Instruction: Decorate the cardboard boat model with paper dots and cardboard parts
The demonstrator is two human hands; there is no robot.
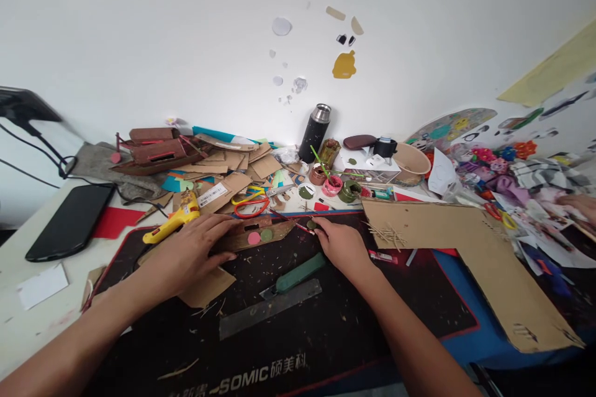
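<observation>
My left hand (198, 249) lies over the left end of a brown cardboard boat-shaped piece (239, 239), its fingers wrapped on it. A pink disc (254, 238) and a green disc (266, 235) sit side by side on that piece. Just beyond its pointed right end, my right hand (336, 242) pinches a small dark green disc (311, 224) between thumb and finger. A green-handled cutter (300, 273) and a clear ruler (270, 308) lie below on the black mat (344, 335).
A yellow glue gun (173, 218) lies left of my left hand. Behind stand open paint jars (350, 191), a black bottle (315, 133) and a brown model boat (158, 152). An L-shaped cardboard sheet (484, 254) is at right. Another person's hand (580, 203) shows at the far right.
</observation>
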